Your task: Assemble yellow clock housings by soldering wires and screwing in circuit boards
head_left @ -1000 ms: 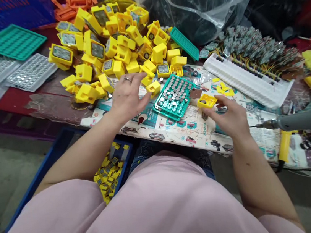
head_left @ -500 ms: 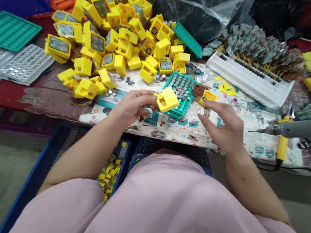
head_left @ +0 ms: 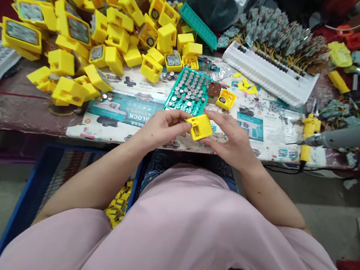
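Note:
A small yellow plastic case (head_left: 205, 127) is held in front of my body, over the table's near edge. Its upper face shows a cluster of small round holes and a recess with metal in it. My left hand (head_left: 167, 130) pinches the case at its left side. The thumb and forefinger of my right hand (head_left: 232, 139) close on its right side. Just beyond it, a green tray (head_left: 182, 91) carries many silver button cells. Right of that tray lies another yellow case part (head_left: 226, 99) with a round piece inside, beside a brown block (head_left: 214, 90).
A heap of yellow cases (head_left: 115, 36) covers the back left. At the right stand a white rack (head_left: 268, 73) of wired circuit boards and a grey electric screwdriver (head_left: 348, 137), its bit pointing left. A blue crate (head_left: 41, 194) with small yellow parts sits low at left.
My right hand has come left from near the loose yellow part and now grips the case beside my left hand. The case is closer to my body. The view has shifted.

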`<state>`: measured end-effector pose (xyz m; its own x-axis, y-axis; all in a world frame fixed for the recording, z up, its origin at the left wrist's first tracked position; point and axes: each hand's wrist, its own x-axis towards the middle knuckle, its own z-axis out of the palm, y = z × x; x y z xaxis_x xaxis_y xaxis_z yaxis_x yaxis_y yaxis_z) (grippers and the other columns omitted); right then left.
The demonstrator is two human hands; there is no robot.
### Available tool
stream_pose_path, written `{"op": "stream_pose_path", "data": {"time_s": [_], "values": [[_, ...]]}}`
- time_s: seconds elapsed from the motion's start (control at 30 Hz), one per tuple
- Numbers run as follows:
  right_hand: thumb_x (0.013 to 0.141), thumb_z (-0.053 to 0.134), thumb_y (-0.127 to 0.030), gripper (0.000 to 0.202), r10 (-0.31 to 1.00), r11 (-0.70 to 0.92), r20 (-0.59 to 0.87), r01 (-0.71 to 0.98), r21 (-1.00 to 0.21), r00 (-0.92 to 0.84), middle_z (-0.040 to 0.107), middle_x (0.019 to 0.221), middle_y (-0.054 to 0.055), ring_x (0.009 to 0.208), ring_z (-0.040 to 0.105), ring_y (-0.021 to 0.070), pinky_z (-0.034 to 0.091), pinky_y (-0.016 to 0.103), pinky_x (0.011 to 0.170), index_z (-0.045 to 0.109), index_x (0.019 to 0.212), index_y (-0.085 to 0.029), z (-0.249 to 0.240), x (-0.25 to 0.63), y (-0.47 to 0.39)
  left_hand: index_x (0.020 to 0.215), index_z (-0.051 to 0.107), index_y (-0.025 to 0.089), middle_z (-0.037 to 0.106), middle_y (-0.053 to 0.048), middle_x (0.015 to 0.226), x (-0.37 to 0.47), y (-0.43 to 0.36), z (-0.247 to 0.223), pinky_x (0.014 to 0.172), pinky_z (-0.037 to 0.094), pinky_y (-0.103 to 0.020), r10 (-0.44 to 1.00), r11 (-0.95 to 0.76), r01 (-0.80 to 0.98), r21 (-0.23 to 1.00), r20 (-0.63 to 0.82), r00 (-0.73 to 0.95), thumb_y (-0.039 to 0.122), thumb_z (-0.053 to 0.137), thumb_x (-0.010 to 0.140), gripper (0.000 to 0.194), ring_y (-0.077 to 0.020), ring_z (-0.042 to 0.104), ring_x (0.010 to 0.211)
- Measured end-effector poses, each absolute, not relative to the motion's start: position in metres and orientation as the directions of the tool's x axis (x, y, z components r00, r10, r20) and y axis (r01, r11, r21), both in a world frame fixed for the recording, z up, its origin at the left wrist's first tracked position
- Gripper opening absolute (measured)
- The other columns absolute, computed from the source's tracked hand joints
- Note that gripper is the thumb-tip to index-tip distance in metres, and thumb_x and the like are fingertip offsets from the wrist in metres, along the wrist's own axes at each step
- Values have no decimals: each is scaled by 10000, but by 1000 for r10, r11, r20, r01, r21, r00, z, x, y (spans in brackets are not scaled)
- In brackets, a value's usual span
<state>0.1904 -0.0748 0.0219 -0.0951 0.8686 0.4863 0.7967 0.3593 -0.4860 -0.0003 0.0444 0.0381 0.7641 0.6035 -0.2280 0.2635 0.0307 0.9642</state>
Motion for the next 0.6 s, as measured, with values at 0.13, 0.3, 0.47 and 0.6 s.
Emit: {"op": "stream_pose_path", "data": {"time_s": [0.13, 0.3, 0.47, 0.6], "values": [[882, 726, -315, 547, 836, 368, 541, 826, -428, -92, 694, 1283, 101, 1194, 663, 249, 559, 428, 983, 504, 1379, -263, 20, 192, -81, 1085, 713, 127, 738, -45, 843, -2, 35, 28, 572, 489, -202, 645, -345, 221, 912, 59, 762, 389, 593, 856, 367, -120, 643, 672], [886, 722, -318, 568, 825, 327, 561, 868, -375, -68, 654, 1346, 111, 1245, 636, 256, 555, 446, 1002, 480, 1398, -278, 14, 208, -96, 1172, 678, 178, 763, -64, 962, -4, 24, -1, 737, 548, -276, 290, -954, 180, 239, 594, 750, 256, 599, 903, 291, -169, 707, 841], [891, 718, -350, 418, 862, 274, 503, 884, -378, -52, 748, 1155, 78, 1078, 706, 222, 561, 378, 923, 595, 1278, -249, 9, 216, -107, 1337, 547, 150, 723, -122, 1116, -9, 16, -12, 794, 545, -349, 181, -983, 137, 119, 604, 776, 303, 634, 894, 476, -238, 689, 976], [928, 660, -315, 166, 841, 265, 541, 889, -372, -24, 781, 1021, 28, 947, 739, 201, 597, 388, 825, 687, 1088, -283, 14, 213, -124, 1425, 456, 93, 664, -192, 1275, -12, 13, -7, 881, 511, -415, 299, -946, 199, 258, 451, 841, 415, 618, 895, 640, -309, 642, 1110]]}}
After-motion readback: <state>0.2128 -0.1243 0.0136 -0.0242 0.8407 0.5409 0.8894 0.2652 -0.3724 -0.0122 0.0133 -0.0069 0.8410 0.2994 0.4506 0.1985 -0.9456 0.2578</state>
